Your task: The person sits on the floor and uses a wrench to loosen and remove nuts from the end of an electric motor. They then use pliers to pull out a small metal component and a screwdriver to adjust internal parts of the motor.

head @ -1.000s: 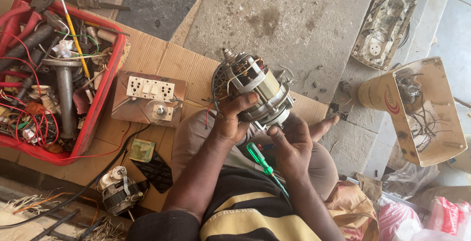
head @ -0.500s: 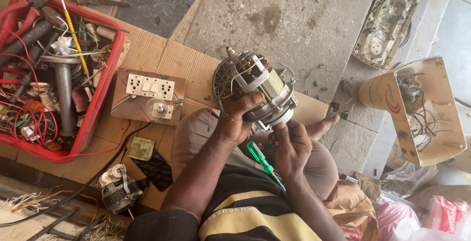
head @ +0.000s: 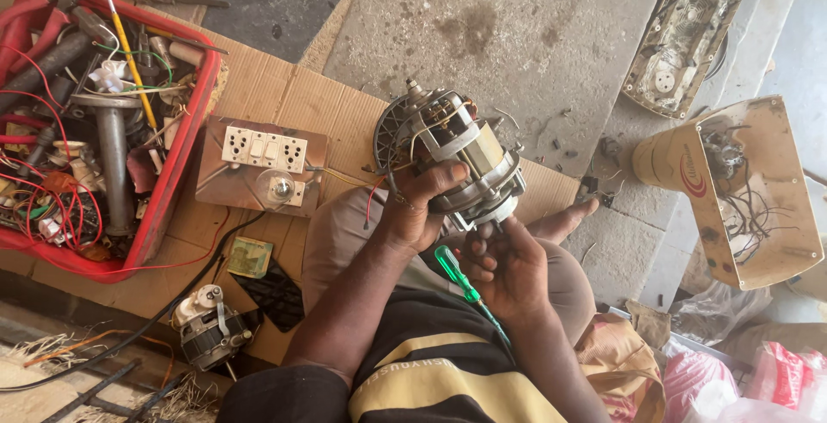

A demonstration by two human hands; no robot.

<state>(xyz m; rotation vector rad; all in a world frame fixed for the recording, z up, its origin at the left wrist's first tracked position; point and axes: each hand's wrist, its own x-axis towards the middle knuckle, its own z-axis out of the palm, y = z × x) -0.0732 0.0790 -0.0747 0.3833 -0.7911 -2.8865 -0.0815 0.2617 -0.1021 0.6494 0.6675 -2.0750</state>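
The motor [head: 457, 160] is sitting slightly more upright over the lap than a moment ago. The left hand [head: 418, 208] is keeping its grip closed around the casing; the right hand [head: 508, 268] is clasping a green screwdriver [head: 461, 278] beneath it.

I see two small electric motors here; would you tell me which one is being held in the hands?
The larger motor with the metal frame, gripped by the left hand above the lap. The other, smaller motor lies untouched on the cardboard near the black cable.
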